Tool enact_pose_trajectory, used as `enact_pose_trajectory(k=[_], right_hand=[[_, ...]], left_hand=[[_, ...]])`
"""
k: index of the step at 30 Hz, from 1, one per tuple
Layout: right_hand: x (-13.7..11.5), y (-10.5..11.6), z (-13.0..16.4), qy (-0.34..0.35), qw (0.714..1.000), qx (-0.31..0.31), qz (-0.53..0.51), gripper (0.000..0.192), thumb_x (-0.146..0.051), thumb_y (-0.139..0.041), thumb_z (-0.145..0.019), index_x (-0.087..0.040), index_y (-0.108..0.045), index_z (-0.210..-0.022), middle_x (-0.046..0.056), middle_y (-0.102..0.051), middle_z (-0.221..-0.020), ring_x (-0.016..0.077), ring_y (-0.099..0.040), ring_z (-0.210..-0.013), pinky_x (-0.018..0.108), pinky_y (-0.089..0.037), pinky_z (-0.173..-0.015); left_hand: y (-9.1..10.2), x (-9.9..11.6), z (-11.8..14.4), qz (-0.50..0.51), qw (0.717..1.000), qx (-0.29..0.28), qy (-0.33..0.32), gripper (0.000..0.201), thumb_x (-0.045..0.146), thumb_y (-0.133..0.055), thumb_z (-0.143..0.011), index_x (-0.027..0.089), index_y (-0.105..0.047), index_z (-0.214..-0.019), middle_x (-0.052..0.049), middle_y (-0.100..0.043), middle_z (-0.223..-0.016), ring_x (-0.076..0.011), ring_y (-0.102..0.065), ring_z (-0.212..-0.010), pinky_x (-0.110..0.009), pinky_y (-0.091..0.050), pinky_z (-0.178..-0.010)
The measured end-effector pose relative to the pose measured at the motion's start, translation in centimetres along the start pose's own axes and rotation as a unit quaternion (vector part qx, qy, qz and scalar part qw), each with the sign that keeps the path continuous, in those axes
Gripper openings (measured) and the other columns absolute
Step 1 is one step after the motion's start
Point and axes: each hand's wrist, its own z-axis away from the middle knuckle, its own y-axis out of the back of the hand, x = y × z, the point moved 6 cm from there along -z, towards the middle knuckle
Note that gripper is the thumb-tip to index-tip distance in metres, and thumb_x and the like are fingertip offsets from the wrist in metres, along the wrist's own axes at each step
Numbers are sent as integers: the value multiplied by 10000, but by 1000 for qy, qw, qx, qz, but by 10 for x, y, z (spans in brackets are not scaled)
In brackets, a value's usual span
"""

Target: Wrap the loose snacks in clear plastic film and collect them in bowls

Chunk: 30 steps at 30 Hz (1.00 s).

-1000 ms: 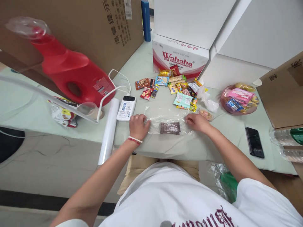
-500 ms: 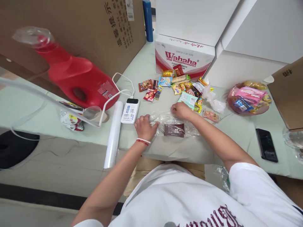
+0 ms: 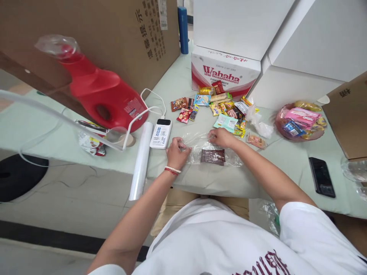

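Observation:
A brown snack packet [image 3: 213, 156] lies on a crumpled sheet of clear plastic wrap [image 3: 196, 147] near the table's front edge. At the wrap's left edge, my left hand [image 3: 177, 154] has its fingers curled in and gripping the film. My right hand [image 3: 222, 138] pinches the far edge of the same film, above and right of the packet. Just beyond my right hand sits a pale green packet [image 3: 226, 122], part of a pile of small wrapped snacks [image 3: 203, 100].
A white power bank [image 3: 161, 134] with a cable and a roll of plastic wrap [image 3: 141, 162] lie left of my hands. Behind them leans a red jug [image 3: 106, 95]. A snack bowl [image 3: 282, 131] and a phone [image 3: 321, 177] are at right; a Wahaha box [image 3: 225, 72] stands behind.
My left fingers have curled in on the wrap's left edge, and its far side has been drawn up slightly. The view has shifted a little.

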Motion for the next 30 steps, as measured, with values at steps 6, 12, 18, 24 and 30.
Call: enact_pose_trajectory(k=[6, 12, 18, 24, 30], right_hand=[[-33, -3, 51, 140, 980, 56, 125, 357, -222, -490, -1033, -199, -745, -1282, 132, -702, -1008, 264, -599, -998, 320, -425, -854], [-38, -44, 104, 157, 964, 22, 214, 592, -143, -474, -1014, -339, -503, -1571, 136, -621, -1183, 259, -554, -980, 318, -423, -772], [-30, -57, 106, 161, 974, 37, 156, 687, -57, -482, -970, -333, -470, -1599, 118, -580, -1167, 253, -526, -1004, 332, -457, -888], [-32, -59, 112, 183, 976, 87, 85, 529, -60, -459, -971, -243, -654, -1428, 155, -599, -1168, 290, -517, -1064, 416, -481, -953], [18, -56, 122, 107, 962, 216, -127, 377, -260, -444, -1048, -208, -690, -1329, 144, -660, -1269, 271, -594, -1133, 449, -502, -1023]], left_hand=[[-4, 6, -3, -34, 999, -3, 37, 202, 238, -668, -789, 254, -651, -989, -26, -693, -792, -295, -643, -1014, -428, -399, -912], [7, 2, -1, -22, 999, 35, -16, 114, 203, -611, -767, 229, -698, -836, -96, -725, -1030, -304, -610, -1089, -454, -429, -973], [28, 13, 13, 163, 985, -62, -1, 124, 288, -591, -788, 220, -681, -838, 8, -676, -760, -154, -589, -590, -300, -465, -623], [-24, 74, 33, 315, 930, -186, 44, 161, 249, -602, -808, 185, -732, -878, 17, -650, -569, -155, -606, -533, -271, -486, -583], [-47, 99, 49, 23, 984, -146, -102, 366, 63, -512, -865, 239, -821, -952, -36, -784, -1159, -201, -720, -1051, -312, -539, -941]])
